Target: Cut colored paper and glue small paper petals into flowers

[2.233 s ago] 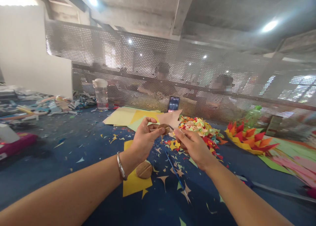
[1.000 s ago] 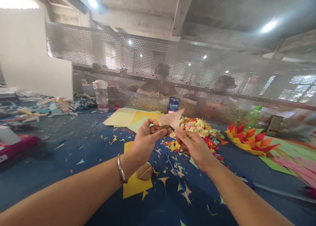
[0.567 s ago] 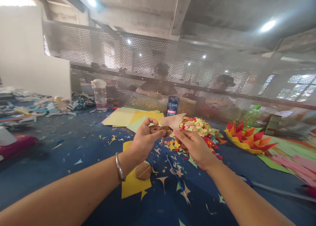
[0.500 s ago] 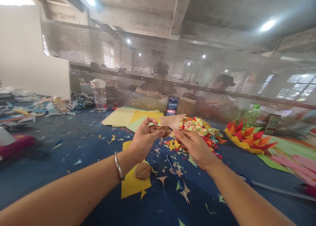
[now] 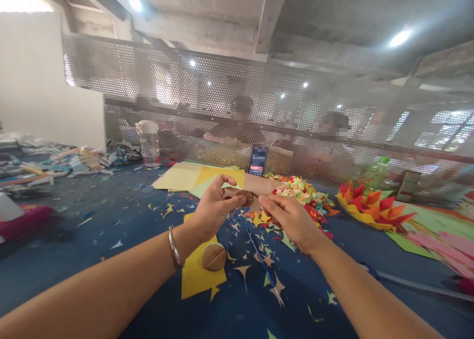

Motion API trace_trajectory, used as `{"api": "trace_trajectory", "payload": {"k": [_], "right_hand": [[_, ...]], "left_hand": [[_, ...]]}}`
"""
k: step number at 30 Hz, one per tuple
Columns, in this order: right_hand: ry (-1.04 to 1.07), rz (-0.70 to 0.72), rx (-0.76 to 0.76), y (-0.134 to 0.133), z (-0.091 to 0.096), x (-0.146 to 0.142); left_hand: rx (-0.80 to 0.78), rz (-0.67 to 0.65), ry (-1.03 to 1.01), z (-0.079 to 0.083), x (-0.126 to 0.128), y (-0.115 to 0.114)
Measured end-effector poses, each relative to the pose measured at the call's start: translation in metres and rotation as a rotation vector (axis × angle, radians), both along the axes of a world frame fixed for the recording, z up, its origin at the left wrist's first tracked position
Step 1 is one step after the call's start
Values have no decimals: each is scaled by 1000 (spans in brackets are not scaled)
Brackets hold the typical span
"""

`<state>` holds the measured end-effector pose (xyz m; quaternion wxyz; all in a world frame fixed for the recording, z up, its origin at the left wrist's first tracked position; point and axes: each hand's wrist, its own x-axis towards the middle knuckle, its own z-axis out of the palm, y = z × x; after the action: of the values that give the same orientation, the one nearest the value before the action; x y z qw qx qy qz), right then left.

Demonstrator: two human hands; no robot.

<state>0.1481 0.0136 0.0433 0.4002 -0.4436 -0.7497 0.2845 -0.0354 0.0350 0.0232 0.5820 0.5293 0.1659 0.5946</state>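
Pinched between the thumb and fingers of the left hand [image 5: 215,208], a round brown disc [image 5: 249,195] with a grainy, wood-like face is held up above the table [image 5: 111,215], while the right hand [image 5: 291,218] presses its fingertips together on a slim dark sliver [image 5: 255,195] that reaches the disc's edge and is too small to identify. Behind them spans a stiff grey panel [image 5: 177,77] punched all over with round holes. Below lies the tabletop, dark blue and matt. On it are flat, overlapping sheets of pale paper [image 5: 177,175], a spiky flower [image 5: 374,208] of folded red, orange and yellow paper, and a loose heap [image 5: 299,188] of small multicoloured paper pieces. Smaller come a yellow sheet [image 5: 192,279], a clear cylindrical tumbler [image 5: 148,144] with a whitish lid, and a second brown disc [image 5: 214,256] resting on the yellow sheet. A smooth silvery bangle [image 5: 174,247] circles the left wrist, a thin blue stick [image 5: 261,257] lies slantwise, and sharp-pointed, curved-sided paper scraps [image 5: 243,271] are strewn around it
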Motion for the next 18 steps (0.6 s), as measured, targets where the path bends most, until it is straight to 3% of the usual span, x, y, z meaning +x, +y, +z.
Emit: {"api": "trace_trajectory", "payload": {"k": [18], "right_hand": [[-29,6,5,0,0,1]], "left_hand": [[34,-19,53,1,0,-1]]}}
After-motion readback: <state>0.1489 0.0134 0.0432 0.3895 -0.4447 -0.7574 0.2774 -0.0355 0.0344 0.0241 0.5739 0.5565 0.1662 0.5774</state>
